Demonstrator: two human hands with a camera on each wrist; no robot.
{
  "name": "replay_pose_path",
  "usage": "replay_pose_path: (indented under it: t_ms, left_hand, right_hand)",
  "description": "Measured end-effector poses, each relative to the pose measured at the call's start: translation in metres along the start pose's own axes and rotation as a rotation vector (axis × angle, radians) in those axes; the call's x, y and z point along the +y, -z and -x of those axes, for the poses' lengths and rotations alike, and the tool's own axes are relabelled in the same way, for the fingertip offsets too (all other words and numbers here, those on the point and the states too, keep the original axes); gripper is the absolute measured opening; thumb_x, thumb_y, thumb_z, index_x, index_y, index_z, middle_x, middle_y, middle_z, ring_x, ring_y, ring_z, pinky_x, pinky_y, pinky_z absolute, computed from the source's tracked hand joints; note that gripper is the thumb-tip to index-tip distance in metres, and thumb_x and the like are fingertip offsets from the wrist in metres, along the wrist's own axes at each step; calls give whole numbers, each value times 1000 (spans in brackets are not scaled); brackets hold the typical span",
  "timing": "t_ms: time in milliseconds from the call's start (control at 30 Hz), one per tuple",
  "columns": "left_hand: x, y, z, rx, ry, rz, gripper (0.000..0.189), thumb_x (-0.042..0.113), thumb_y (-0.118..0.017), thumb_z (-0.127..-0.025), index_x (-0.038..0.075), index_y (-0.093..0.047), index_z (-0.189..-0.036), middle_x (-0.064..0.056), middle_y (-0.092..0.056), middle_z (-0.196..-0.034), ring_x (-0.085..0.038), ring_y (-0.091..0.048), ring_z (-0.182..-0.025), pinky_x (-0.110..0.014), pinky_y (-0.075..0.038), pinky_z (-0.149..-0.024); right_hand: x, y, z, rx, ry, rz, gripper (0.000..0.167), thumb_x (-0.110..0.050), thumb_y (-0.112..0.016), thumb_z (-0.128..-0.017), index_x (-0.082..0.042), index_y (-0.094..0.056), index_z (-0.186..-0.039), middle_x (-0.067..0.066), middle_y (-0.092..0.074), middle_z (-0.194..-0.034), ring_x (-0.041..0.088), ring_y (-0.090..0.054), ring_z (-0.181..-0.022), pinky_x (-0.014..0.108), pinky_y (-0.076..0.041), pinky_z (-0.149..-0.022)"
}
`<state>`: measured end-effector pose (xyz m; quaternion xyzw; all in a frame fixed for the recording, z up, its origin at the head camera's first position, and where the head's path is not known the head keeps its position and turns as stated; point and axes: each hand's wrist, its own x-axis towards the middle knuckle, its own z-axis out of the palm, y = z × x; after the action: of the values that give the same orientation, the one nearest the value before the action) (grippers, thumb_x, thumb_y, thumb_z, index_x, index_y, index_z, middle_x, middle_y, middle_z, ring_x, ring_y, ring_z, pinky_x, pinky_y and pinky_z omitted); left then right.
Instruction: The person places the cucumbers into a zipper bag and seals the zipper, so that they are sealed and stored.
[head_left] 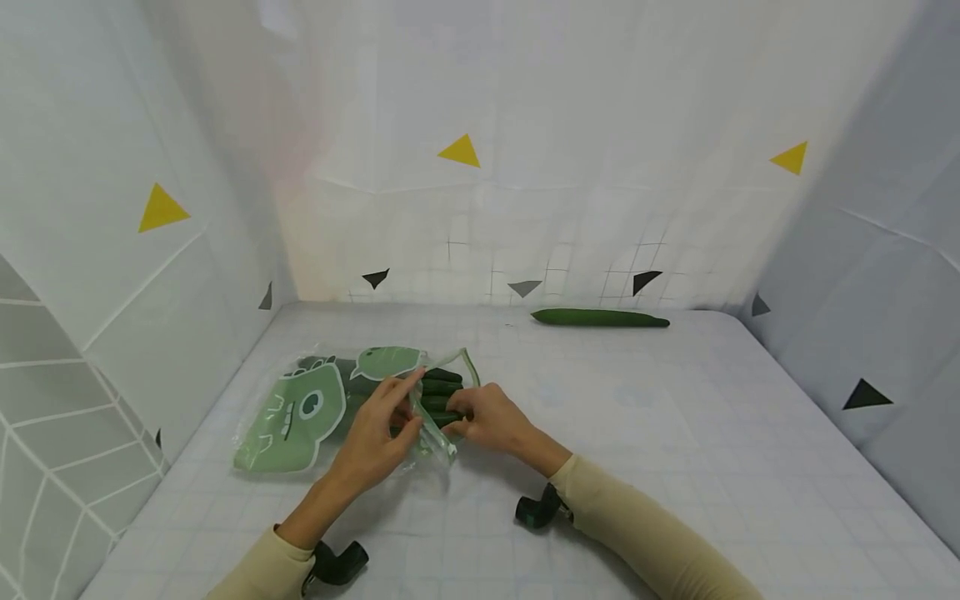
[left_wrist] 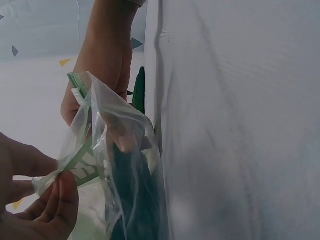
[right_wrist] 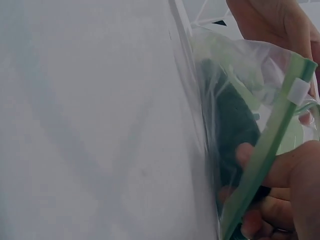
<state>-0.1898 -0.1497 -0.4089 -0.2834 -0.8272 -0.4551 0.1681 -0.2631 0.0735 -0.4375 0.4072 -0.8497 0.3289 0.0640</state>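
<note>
A clear zip bag with a green cartoon print lies on the left of the table, its mouth held open to the right. Several dark green cucumbers lie inside, their ends showing at the opening. My left hand pinches the near edge of the mouth between thumb and fingers, also plain in the left wrist view. My right hand reaches into the mouth and grips the end of a cucumber; the bag's green zip strip crosses in front of its fingers. A white slider sits on that strip.
One more cucumber lies along the far edge of the white table. White sheets with yellow and black triangles stand at the back and both sides. A black wrist device hangs below the right wrist, another below the left.
</note>
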Motion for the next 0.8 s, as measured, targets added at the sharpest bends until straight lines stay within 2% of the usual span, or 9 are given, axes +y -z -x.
replay_pose_path:
  t_ms: [133, 333, 500, 600, 700, 800]
  left_hand:
    - [0, -1, 0, -5, 3, 15, 66, -8, -68, -95, 0, -44, -156, -16, -56, -114, -13, -60, -85, -30, -57, -74]
    - [-1, -1, 0, -1, 8, 9, 65, -8, -68, -95, -1, -45, -155, -11, -55, -112, -12, -59, -85, -30, -57, -73]
    - [-3, -1, 2, -4, 4, -5, 65, -8, -68, -95, -1, -45, -155, -8, -55, -112, -12, -59, -85, -30, -57, -74]
    - [-4, -3, 2, -9, 6, -2, 65, -8, -68, -95, -1, -45, -155, -10, -56, -112, -12, -59, -85, -30, -57, -74]
    - [-4, -3, 1, -6, 8, 8, 65, -8, -68, -95, 0, -46, -155, -11, -56, -112, -13, -60, -85, -30, -57, -74]
    - [-4, -3, 1, -8, 9, 9, 65, -8, -68, -95, 0, -46, -155, -11, -56, -112, -13, -60, -85, -30, -57, -74]
  right_hand:
    - [2, 3, 1, -20, -36, 37, 22, -22, -90, -84, -10, -75, -97, -4, -69, -78, 2, -58, -62, 24, -51, -57]
    - [4, 6, -1, -28, -48, 91, 21, -30, -91, -81, -18, -78, -92, -9, -66, -81, 4, -58, -69, 25, -50, -59]
    - [7, 9, -2, -87, -12, 91, 19, -28, -90, -84, -16, -82, -96, -9, -69, -84, 3, -60, -72, 24, -51, -62]
    - [11, 17, 0, -102, 8, 50, 16, -23, -85, -89, -12, -81, -100, -8, -71, -86, 4, -61, -73, 25, -51, -62]
    - [17, 31, 1, -66, 7, 1, 12, -16, -79, -95, -8, -80, -104, -8, -71, -88, 5, -61, -75, 28, -52, -64]
    - [26, 47, 1, 7, -20, -24, 10, -12, -73, -99, -6, -80, -105, -8, -71, -88, 7, -61, -76, 30, -52, -66]
